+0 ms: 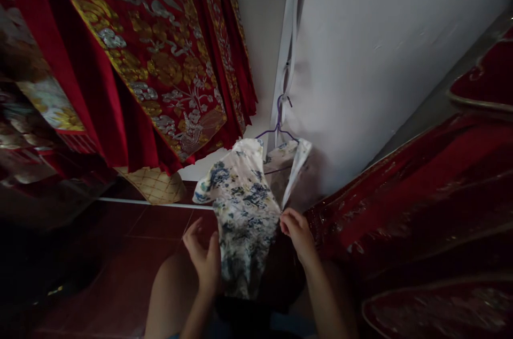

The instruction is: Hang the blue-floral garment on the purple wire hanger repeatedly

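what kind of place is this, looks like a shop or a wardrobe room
Probably a garment storeroom or dress shop: red embroidered robes hang in a row on the left, more red garments on the right, and a floral dress hangs on a purple hanger by the wall.

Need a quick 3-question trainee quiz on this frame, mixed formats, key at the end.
1. True or false: the floral dress hangs on a purple hanger.
2. Which hand pinches the dress's open edge? A) left hand B) right hand
3. Fill in: the garments hanging at upper left are red with gold and ____ embroidery.

Key: 1 true. 2 B; the left hand lies flat against the dress's other side. 3 silver.
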Demonstrator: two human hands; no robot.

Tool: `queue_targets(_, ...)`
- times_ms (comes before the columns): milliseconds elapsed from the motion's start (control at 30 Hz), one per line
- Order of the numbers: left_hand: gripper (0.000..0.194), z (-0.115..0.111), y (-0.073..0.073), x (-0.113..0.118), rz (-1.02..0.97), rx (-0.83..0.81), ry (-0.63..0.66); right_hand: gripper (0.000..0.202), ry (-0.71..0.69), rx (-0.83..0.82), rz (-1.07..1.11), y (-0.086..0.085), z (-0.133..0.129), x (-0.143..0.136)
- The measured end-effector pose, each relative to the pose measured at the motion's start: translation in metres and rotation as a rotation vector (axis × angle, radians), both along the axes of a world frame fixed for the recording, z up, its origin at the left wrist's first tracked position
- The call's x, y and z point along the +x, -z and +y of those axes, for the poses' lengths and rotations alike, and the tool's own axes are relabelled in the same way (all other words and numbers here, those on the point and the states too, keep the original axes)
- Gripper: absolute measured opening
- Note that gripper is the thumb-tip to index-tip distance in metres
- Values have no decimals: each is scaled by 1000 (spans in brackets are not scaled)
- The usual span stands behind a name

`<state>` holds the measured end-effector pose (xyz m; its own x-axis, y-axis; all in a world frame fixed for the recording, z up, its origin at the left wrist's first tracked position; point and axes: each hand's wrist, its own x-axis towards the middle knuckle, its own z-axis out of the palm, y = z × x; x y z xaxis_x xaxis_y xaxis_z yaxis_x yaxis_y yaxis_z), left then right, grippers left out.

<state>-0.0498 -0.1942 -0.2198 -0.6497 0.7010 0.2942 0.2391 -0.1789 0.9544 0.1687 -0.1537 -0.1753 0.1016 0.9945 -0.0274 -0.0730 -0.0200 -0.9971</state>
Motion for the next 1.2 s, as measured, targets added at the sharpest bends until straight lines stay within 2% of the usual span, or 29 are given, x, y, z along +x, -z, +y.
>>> queue_targets(33, 41, 3, -1, 7, 101, 38, 39, 23, -8, 14, -36, -2, -6, -2)
queue_targets(67, 35, 5, -3, 16, 173, 64, 138, 24, -24, 28, -70, -5, -11, -5)
queue_targets(133, 27, 12, -8, 37, 254, 96, 425, 24, -67, 56, -114, -12, -19, -13)
queue_targets(200, 25, 19, -14, 58, 261, 110, 600, 24, -97, 73, -118, -18, -22, -22)
queue_targets(333, 4, 32, -22, 77, 210, 76, 651, 25, -65, 58, -67, -22, -18, -31)
queue_targets(467, 11, 37, -34, 77, 381, 17, 760, 25, 42, -32, 65, -31, 0, -25)
queue_targets(567, 12, 38, -48, 78, 611, -82, 844, 23, 107, -50, 148, -56, 25, -17)
queue_targets(700, 19, 40, -68, 86, 1014, -298, 911, 18, 162, 6, 217, -109, 67, -13)
queue_targets(767, 26, 41, -74, 91, 1172, -413, 949, 15, 176, 42, 251, -132, 83, -14)
queue_targets(833, 30, 43, -75, 93, 1241, -484, 976, 12, 171, 67, 269, -145, 93, -17)
queue_targets(900, 27, 46, -74, 90, 1219, -483, 998, 12, 152, 93, 270, -147, 95, -21)
queue_targets(1000, 13, 59, -81, 80, 1034, -328, 1003, 14, 146, 152, 231, -139, 88, -23)
queue_targets(1067, 10, 73, -98, 71, 827, -146, 930, 15, 154, 196, 184, -132, 82, -21)
queue_targets(1133, 22, 90, -123, 66, 621, 62, 806, 15, 149, 231, 140, -129, 78, -18)
queue_targets(1200, 32, 109, -150, 64, 559, 231, 722, 14, 131, 260, 108, -128, 75, -14)
